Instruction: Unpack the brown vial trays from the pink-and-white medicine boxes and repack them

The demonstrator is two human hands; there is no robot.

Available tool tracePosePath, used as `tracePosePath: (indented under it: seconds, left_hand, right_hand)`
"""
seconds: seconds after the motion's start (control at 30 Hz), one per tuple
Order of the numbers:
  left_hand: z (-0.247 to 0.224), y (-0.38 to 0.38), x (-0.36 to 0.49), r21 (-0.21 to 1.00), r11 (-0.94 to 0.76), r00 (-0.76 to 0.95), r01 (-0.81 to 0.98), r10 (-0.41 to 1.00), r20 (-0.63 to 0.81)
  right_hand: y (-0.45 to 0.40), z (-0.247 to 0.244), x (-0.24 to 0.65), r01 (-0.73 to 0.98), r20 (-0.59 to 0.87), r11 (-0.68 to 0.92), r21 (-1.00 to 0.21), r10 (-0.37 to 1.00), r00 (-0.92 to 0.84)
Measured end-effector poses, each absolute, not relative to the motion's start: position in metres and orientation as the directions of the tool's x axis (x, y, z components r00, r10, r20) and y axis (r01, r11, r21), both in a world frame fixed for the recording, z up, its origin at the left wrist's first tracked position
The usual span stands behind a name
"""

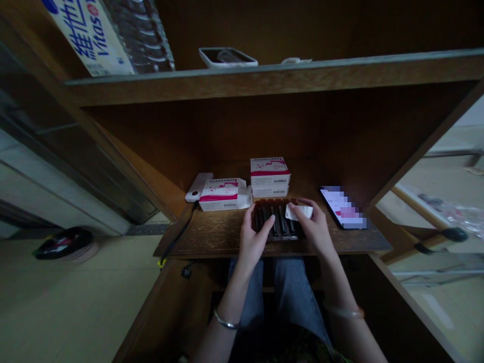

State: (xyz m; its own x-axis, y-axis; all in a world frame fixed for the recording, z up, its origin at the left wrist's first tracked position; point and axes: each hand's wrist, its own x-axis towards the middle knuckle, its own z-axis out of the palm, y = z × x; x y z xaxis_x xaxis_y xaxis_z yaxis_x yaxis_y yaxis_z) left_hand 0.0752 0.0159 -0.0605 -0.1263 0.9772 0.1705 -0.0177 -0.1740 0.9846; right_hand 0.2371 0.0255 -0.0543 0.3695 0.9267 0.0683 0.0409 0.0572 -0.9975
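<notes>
A clear tray of several dark brown vials [279, 224] rests at the front of the wooden shelf desk. My left hand [255, 233] grips its left side, thumb over the vials. On the right side, my right hand [313, 224] has its fingers closed on a small white paper [298, 212] lying against the tray. Just behind the tray, two pink-and-white boxes [269, 175] are stacked. Left of them lies another pink-and-white box [224, 194] with its flap end open toward the tray.
A lit phone [343, 207] lies at the right. A white device [198, 187] with a black cable is at the left. The upper shelf [280, 80] holds a carton [93, 38] and a white-rimmed tray [228, 58]. A waste basket [68, 244] stands on the floor.
</notes>
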Motion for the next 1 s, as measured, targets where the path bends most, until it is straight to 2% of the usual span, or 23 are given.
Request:
tracePosePath:
  seconds: [0.2,0.47,0.6,0.73,0.9,1.0]
  left_hand:
    - [-0.072,0.012,0.072,0.983,-0.13,-0.223,0.133,0.962,0.157]
    - [-0.065,0.012,0.069,0.91,-0.106,-0.173,0.401,0.967,0.189]
    - [-0.068,0.014,0.068,0.869,-0.1,-0.163,0.484,0.966,0.201]
    - [-0.069,0.015,0.068,0.831,-0.091,-0.165,0.549,0.963,0.215]
    - [-0.069,0.019,0.066,0.8,-0.078,-0.174,0.595,0.959,0.223]
    - [-0.07,0.021,0.065,0.799,-0.092,-0.166,0.595,0.958,0.234]
  right_hand:
    - [0.037,-0.077,0.276,0.343,0.19,0.03,-0.939,0.876,0.443]
    - [0.045,-0.097,0.275,0.678,0.283,-0.087,-0.73,0.864,0.416]
    - [0.046,-0.098,0.27,0.764,0.298,-0.175,-0.622,0.849,0.437]
    - [0.042,-0.093,0.268,0.836,0.28,-0.19,-0.514,0.884,0.374]
    - [0.038,-0.089,0.263,0.931,0.231,-0.233,-0.281,0.925,0.302]
    - [0.04,-0.094,0.265,0.941,0.228,-0.232,-0.247,0.93,0.289]
